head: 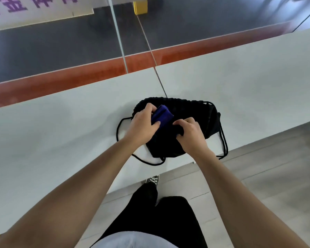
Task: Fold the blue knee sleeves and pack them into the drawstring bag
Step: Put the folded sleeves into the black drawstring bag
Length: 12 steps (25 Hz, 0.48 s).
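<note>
blue folded knee sleeves [162, 114], gripped by left hand [143, 126], point away; right hand [190, 133] clutches black bag [200, 115].

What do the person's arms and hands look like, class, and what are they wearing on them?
Both arms are bare from the hands up to the picture's edge: no sleeves show. The left hand and right hand wear no gloves, and no watch, ring or bracelet is visible. Nails look short and unpainted.

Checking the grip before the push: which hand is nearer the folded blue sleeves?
Left. The left hand grips the folded blue sleeves over the black drawstring bag; the right hand sits just beside them, clutching bag fabric.
</note>
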### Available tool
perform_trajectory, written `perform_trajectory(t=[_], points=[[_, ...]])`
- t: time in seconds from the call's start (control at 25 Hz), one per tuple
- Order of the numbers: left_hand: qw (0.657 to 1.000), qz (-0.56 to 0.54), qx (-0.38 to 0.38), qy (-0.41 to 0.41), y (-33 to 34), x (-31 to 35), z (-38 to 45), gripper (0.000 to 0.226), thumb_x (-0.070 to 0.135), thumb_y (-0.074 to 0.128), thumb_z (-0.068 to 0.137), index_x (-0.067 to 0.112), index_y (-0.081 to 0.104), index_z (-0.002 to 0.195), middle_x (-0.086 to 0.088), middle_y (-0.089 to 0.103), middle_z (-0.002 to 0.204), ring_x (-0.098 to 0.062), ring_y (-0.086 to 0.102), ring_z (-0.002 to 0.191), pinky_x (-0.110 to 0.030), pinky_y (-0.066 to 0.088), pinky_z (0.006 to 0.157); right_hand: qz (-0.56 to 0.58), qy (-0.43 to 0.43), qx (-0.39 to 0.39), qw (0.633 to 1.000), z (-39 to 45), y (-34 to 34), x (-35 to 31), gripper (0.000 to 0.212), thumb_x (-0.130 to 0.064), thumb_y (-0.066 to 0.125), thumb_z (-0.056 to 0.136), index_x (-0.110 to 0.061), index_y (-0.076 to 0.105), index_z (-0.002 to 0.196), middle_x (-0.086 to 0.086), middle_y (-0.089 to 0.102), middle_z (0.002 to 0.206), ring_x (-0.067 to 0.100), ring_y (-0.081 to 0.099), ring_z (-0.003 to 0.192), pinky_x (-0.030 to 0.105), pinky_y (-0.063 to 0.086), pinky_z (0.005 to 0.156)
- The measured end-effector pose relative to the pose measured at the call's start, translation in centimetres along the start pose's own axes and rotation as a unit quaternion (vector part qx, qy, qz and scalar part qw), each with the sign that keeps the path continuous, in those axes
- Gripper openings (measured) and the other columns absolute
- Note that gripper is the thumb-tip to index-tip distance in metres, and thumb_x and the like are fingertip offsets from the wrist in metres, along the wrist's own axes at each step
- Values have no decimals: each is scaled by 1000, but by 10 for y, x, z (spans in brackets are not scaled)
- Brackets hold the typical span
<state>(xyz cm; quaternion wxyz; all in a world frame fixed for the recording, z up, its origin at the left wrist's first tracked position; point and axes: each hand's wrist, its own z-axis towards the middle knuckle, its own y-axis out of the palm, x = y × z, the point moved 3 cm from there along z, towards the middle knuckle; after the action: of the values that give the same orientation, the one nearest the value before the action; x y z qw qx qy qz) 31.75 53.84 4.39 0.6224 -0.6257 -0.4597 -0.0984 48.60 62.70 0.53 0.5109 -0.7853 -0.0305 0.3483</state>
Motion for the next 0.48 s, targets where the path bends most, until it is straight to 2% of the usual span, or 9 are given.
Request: perform_trajectory(t=[0.12, 0.32, 0.48], points=[[999, 29, -40, -22, 26, 0, 21, 35, 23, 66, 91, 21, 54, 124, 0, 68, 112, -22, 63, 102, -41, 51, 87, -21, -21, -71, 997, 6, 16, 9, 48, -1, 60, 83, -19, 68, 126, 6, 61, 118, 31, 57, 110, 33, 47, 93], [991, 74, -108, -42, 62, -12, 44, 34, 21, 64, 94, 19, 62, 128, -3, 69, 117, -23, 64, 107, -40, 51, 94, 6, -64, -123, 990, 8, 20, 26, 45, -2, 63, 82, -17, 68, 124, 4, 68, 117, 28, 61, 109, 36, 49, 94], [986, 124, -103, -48, 87, -22, 52, 40, 21, 67, 93, 21, 63, 132, -5, 65, 119, -27, 62, 109, -42, 51, 95, -6, -102, -183, 978, 18, 24, 41, 43, -8, 63, 88, -20, 68, 129, 7, 62, 129, 30, 58, 117, 38, 47, 101]])
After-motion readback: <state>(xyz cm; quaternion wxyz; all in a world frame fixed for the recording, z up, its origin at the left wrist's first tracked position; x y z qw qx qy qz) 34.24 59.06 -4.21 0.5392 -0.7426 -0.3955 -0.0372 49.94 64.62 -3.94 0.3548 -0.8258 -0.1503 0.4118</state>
